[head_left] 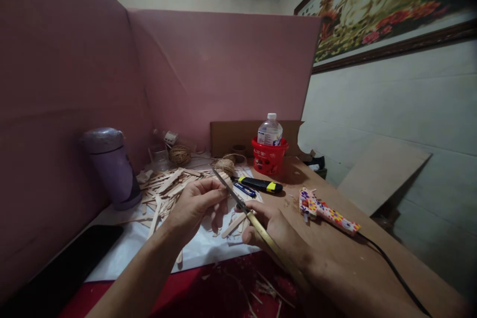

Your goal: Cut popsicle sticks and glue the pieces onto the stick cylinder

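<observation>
My right hand (pixel 266 226) is closed around a pair of scissors (pixel 263 232) with long brass-coloured handles. Their dark blades point up and away to the left, passing right by the fingertips of my left hand (pixel 203 201). That hand is pinched on a small pale wooden piece (pixel 225 178), partly hidden behind the blade and fingers. A heap of flat wooden craft sticks (pixel 167 186) spreads on white paper beyond my left hand. Shorter stick pieces (pixel 234 223) lie below the blades. Just past the scissors lie a black and yellow utility knife (pixel 261 185) and a smaller blue cutter (pixel 244 189).
A floral glue gun (pixel 328 212) with a black cord rests at right. Behind are a red bucket (pixel 269 158) holding a plastic bottle (pixel 271 131), and twine balls (pixel 180 155). A purple tumbler (pixel 114 169) and a dark flat object (pixel 74 263) are left. Pink panels enclose the table.
</observation>
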Motion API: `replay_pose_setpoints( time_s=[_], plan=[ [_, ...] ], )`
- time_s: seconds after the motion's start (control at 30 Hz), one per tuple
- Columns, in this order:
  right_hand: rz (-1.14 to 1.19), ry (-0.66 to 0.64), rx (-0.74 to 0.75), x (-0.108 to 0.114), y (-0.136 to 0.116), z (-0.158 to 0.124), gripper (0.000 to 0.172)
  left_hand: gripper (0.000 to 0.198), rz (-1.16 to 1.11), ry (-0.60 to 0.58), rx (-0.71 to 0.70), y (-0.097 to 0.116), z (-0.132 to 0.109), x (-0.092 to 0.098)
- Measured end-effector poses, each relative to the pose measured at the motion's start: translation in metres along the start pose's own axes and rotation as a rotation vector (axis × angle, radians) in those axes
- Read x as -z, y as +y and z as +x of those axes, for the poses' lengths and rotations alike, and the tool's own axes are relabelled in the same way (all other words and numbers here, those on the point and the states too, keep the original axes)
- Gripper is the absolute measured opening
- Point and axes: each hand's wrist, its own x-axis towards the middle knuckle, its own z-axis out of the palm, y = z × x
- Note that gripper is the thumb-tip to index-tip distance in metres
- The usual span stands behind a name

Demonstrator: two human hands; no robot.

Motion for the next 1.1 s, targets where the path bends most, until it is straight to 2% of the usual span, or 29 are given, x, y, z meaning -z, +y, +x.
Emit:
replay_pose_setpoints(
  time_s=[0.13,0.27,0.33,0.4,0.5,0.57,0.77,0.87,0.97,1.1],
  plan=[
    [0.007,0.071,-0.006,-0.004,0.008,0.002,0.044,0.017,-0.018,-0.005,-0.006,0.000,0.000,0.000],
    [-0.072,0.176,0.035,0.000,0.010,0.005,0.057,0.018,-0.038,0.006,-0.010,0.001,0.000,-0.001],
    [-0.198,0.226,0.029,0.007,0.006,0.007,0.059,0.018,-0.039,0.019,-0.008,0.001,0.000,-0.001],
    [-0.395,0.298,0.006,0.016,0.000,0.009,0.051,0.017,-0.035,0.043,-0.010,0.001,0.001,0.000],
    [-0.702,0.433,-0.102,0.028,-0.007,0.012,0.041,0.017,-0.035,0.107,-0.015,0.001,0.003,0.002],
    [-0.878,0.472,-0.170,0.033,-0.010,0.012,0.038,0.017,-0.035,0.167,-0.013,0.001,0.005,0.003],
    [-1.272,0.359,-0.180,0.038,-0.018,0.003,0.036,0.023,-0.070,0.358,-0.011,0.001,0.007,0.004],
    [-1.375,0.320,-0.196,0.041,-0.019,0.000,0.036,0.022,-0.064,0.387,-0.041,0.002,0.008,0.005],
    [-1.442,0.282,-0.185,0.040,-0.018,0.000,0.023,0.020,-0.080,0.396,-0.066,0.002,0.008,0.005],
    [-1.526,0.226,-0.137,0.035,-0.018,0.003,0.038,0.022,-0.126,0.410,-0.058,0.003,0.007,0.004]
  ],
)
